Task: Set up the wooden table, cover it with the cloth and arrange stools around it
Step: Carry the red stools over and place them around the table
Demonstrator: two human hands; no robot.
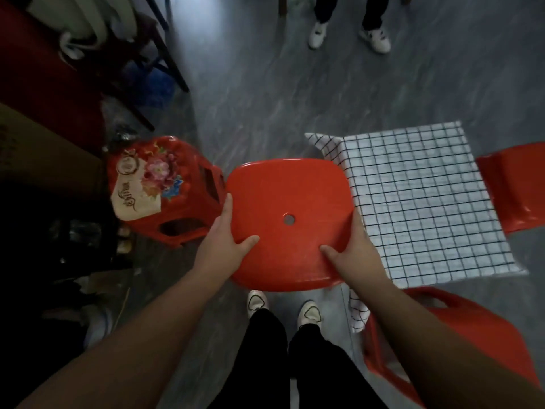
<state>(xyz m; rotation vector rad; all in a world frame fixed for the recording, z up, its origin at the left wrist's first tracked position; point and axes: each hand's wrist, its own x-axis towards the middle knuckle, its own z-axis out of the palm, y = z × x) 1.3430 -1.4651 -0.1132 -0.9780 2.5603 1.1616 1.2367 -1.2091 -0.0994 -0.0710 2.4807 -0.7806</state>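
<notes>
I hold a plain red plastic stool (287, 196) with a small hole in its seat, lifted in front of me, just left of the table. My left hand (228, 234) grips its left edge with the thumb on the seat. My right hand (352, 249) grips the right edge the same way. The table is covered by a white cloth with a black grid (418, 202); the wood is hidden. A red stool (513, 187) stands at the table's right side. Another red stool (460, 335) stands at its near side, partly behind my right forearm.
A red stool with a flower print (156, 187) stands on the grey floor to the left. Beside it are a cardboard box (44, 154) and dark clutter. Another person's legs and white shoes (348, 33) stand at the far side. My own feet (283, 308) are below the stool.
</notes>
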